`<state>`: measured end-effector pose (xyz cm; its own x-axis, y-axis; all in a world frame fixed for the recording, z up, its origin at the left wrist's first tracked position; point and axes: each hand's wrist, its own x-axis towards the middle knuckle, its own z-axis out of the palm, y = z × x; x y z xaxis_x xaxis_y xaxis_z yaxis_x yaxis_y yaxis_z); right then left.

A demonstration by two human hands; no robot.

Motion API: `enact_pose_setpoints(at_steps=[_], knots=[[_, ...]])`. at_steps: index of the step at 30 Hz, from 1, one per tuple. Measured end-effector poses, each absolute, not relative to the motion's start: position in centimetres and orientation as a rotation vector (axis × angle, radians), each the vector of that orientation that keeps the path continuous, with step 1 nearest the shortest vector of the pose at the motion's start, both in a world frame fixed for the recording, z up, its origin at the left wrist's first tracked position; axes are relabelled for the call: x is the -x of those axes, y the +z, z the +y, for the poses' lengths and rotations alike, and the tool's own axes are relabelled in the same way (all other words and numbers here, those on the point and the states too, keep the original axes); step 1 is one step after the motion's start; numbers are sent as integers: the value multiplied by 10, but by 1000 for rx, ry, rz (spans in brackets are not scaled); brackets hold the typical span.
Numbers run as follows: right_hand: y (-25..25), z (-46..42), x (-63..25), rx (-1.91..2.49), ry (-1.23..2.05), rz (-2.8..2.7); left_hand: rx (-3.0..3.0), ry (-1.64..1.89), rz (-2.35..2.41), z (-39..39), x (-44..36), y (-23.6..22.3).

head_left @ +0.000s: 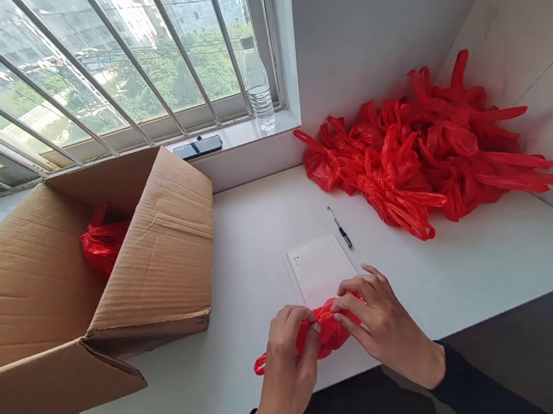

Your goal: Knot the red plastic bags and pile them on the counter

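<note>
A small red plastic bag (326, 332) lies near the front edge of the white counter (242, 251). My left hand (286, 361) is closed on the bag's left part, fingers curled over it. From the other side my right hand (382, 323) pinches its top with bent fingers. One red handle loop pokes out to the left below my left hand. Just behind the bag lies a white notepad (319, 269), with a black pen (340, 227) next to it.
A heap of tied red bags (425, 148) fills the back right corner. An open cardboard box (160, 248) at the left holds one red bag (102, 243). A water bottle (257, 85) and a phone (197, 147) rest on the barred window's sill.
</note>
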<state>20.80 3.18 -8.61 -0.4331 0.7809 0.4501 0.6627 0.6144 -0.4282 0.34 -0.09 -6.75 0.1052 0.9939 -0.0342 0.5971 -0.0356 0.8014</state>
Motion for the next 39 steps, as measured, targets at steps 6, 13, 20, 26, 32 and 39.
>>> enact_pose_setpoints(at_steps=[6,13,20,26,32,39], knots=[[-91,35,-237,1235,283,-2071,-1475,876,1827,-10,16,-76],[-87,29,-217,1281,804,-2052,-1688,856,1635,-15,2,-77],[-88,24,-237,1493,983,-1649,-1429,1050,1900,-19,22,-83],[-72,22,-225,1350,1346,-1553,-1841,1049,1720,-16,7,-71],[-78,24,-235,1370,1256,-1195,-1358,1353,1945,-14,19,-49],[-33,1,-211,1055,265,-1478,-1085,1260,1659,-30,18,-30]])
